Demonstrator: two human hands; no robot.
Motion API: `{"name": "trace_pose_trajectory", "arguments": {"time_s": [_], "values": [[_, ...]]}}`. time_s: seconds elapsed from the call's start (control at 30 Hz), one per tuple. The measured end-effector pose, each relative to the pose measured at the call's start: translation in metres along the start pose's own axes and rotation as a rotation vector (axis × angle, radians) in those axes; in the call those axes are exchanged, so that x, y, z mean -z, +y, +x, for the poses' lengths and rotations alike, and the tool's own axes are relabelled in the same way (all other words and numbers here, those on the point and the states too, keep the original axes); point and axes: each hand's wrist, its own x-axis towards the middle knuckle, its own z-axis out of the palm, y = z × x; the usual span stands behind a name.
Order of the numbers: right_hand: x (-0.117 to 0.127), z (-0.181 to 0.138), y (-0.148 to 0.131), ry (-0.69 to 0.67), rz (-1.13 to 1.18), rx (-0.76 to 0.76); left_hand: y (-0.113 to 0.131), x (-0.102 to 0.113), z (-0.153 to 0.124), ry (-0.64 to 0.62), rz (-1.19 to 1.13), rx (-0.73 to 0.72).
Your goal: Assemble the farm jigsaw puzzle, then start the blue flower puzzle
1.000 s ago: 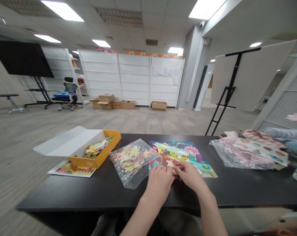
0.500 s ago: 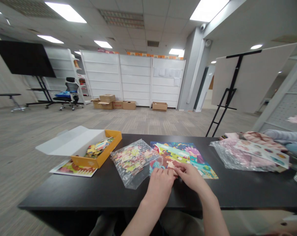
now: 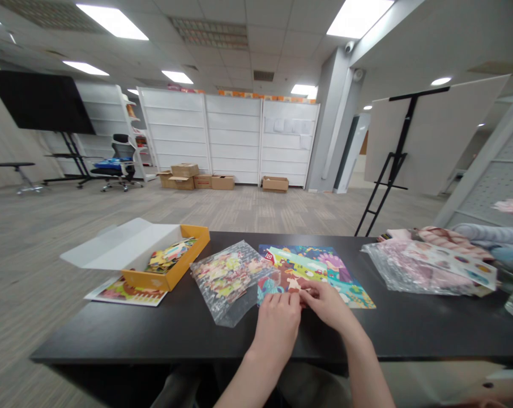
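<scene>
My left hand [image 3: 278, 317] lies low over the near edge of a colourful picture sheet [image 3: 354, 289], fingers curled down and their tips hidden. Beside it my right hand [image 3: 328, 304] has thumb and fingers pinched on what looks like a small puzzle piece, mostly covered. The fingertips of both hands nearly meet. Just beyond them is a brown and white animal picture [image 3: 296, 281], part of a green farm-scene sheet [image 3: 320, 260] lying on the larger one. Left of my hands lies a clear plastic bag [image 3: 229, 309] full of jigsaw pieces [image 3: 226, 275].
An open yellow box [image 3: 188, 263] with puzzle pieces stands at the left on a printed card [image 3: 133, 293]. Clear-wrapped pink items [image 3: 426, 272] and rolled textiles [image 3: 456, 241] lie at the right. The black table's front edge [image 3: 154, 358] runs before me.
My hands stay in nearly the same place, with small finger movements at the near edge of the sheet. The pinkish bit seen between the fingertips is now more covered. The view shifts slightly.
</scene>
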Motion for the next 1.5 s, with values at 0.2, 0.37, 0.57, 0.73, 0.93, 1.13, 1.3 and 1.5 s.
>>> {"name": "trace_pose_trajectory", "arguments": {"time_s": [0.2, 0.37, 0.57, 0.73, 0.93, 1.13, 1.3, 1.5], "values": [[0.003, 0.0, -0.009, 0.106, 0.138, 0.031, -0.02, 0.025, 0.0, 0.063, -0.115, -0.004], [0.0, -0.005, -0.028, 0.039, 0.196, 0.091, -0.069, 0.058, -0.006, 0.072, 0.091, 0.168], [-0.021, -0.011, -0.054, -0.149, 0.343, 0.08, -0.116, 0.063, -0.008, 0.206, -0.077, 0.387], [-0.057, 0.0, -0.066, -0.185, 0.396, 0.093, -0.114, 0.058, -0.004, 0.393, -0.187, 0.391], [-0.095, 0.017, -0.074, -0.141, 0.33, 0.193, -0.111, 0.057, -0.007, 0.418, -0.191, 0.377], [-0.072, 0.009, -0.069, -0.08, 0.186, 0.317, -0.115, 0.05, -0.007, 0.44, -0.168, 0.268], [-0.028, 0.01, -0.033, 0.187, 0.003, 0.156, -0.113, 0.043, -0.005, 0.259, -0.111, 0.113], [0.002, 0.004, 0.02, 0.371, -0.603, 0.0, -0.109, 0.042, -0.003, 0.033, -0.026, 0.122]]}}
